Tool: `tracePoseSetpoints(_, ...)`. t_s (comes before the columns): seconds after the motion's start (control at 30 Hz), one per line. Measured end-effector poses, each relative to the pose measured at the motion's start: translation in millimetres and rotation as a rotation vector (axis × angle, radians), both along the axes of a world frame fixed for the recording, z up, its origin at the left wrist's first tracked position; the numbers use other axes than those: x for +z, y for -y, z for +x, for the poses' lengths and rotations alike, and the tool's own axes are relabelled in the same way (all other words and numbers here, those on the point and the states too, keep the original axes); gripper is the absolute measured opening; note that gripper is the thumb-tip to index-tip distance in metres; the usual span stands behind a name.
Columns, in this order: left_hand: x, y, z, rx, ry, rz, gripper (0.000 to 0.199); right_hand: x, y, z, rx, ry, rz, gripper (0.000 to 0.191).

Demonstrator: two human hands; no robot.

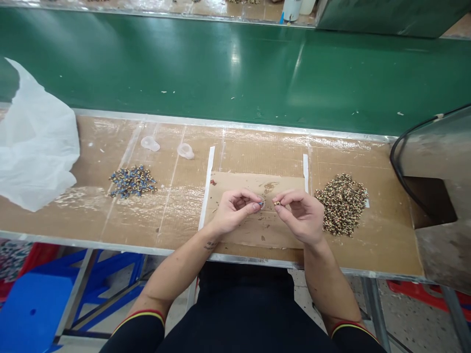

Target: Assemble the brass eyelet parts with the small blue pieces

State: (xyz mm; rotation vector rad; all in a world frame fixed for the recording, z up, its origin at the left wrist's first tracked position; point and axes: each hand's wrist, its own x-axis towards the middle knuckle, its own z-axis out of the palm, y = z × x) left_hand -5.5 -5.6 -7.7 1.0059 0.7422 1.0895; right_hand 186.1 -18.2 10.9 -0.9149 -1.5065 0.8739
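Observation:
Between thumb and index finger, my left hand [235, 208] pinches a small blue-and-gold piece [261, 203], too tiny to make out its kind. A small gold-coloured piece [277, 203] is held in the fingertips of my right hand [301, 213]. The two pieces are close together but apart, above a taped-down cardboard sheet [250, 235]. Near my right hand lies a large pile of small gold and dark pieces [342, 203]. Farther to my left, a smaller pile of blue-and-gold pieces [132, 181] rests on the table.
Two translucent small cups [150, 143] lie behind the blue pile. A white plastic sheet [37, 142] covers the table's left end. Beyond the table [176, 215] runs a green conveyor belt [184, 68]. A metal housing with a black cable [399, 166] stands at the right.

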Motion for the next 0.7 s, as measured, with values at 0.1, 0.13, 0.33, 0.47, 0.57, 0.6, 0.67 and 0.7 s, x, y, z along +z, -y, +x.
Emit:
tracePoseSetpoints(0.1,0.8,0.0,-0.3,-0.005,-0.008,0.006,0.022,-0.6,0.8,0.3,-0.031,0.035,-0.029,0.007)
tracePoseSetpoints(0.13,1.2,-0.2,-0.5,-0.008,-0.013,0.011,0.023,-0.5,0.6,0.5,-0.038,0.055,-0.038,0.013)
tracePoseSetpoints(0.33,2.6,-1.3,-1.2,-0.011,-0.024,0.022,0.025,0.3,-1.8,1.0,-0.004,0.078,-0.004,0.012)
tracePoseSetpoints(0.47,2.3,-1.2,-1.2,-0.008,-0.009,0.02,0.025,-1.4,-0.8,0.4,-0.01,0.043,-0.041,0.007)
tracePoseSetpoints(0.57,1.8,-1.2,-1.1,-0.009,0.007,0.018,0.024,-2.7,-0.1,-0.6,0.013,-0.004,-0.054,0.006)
tracePoseSetpoints(0.6,1.6,-1.3,-1.1,-0.008,0.012,0.019,0.023,-2.9,0.0,-1.1,0.02,-0.021,-0.061,0.007)
tracePoseSetpoints(0.67,1.3,-1.4,-1.1,-0.006,0.019,0.024,0.022,-3.4,0.1,-2.2,0.027,-0.05,-0.086,0.007)
tracePoseSetpoints(0.7,1.2,-1.4,-1.1,-0.006,0.018,0.024,0.022,-3.6,0.2,-2.9,0.027,-0.062,-0.098,0.006)
